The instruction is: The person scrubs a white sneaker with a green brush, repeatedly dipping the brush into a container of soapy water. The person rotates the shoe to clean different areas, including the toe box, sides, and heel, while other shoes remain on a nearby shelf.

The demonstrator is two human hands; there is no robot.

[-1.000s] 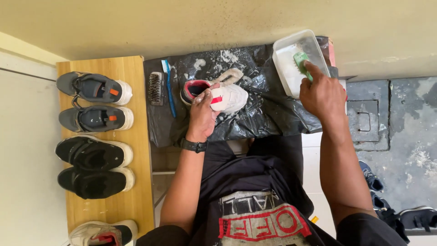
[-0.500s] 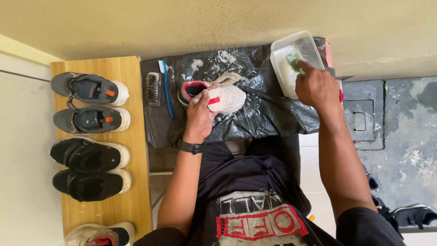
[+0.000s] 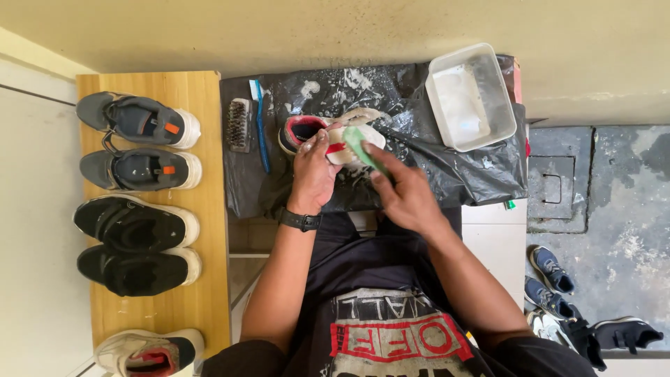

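The right hand (image 3: 405,195) has left the plastic tub (image 3: 471,98). It now presses the green sponge (image 3: 363,148) against the white shoe (image 3: 335,136).

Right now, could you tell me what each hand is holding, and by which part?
The left hand grips the white shoe around its middle, near the opening. The right hand pinches a green sponge by its near end, pressing it against the shoe.
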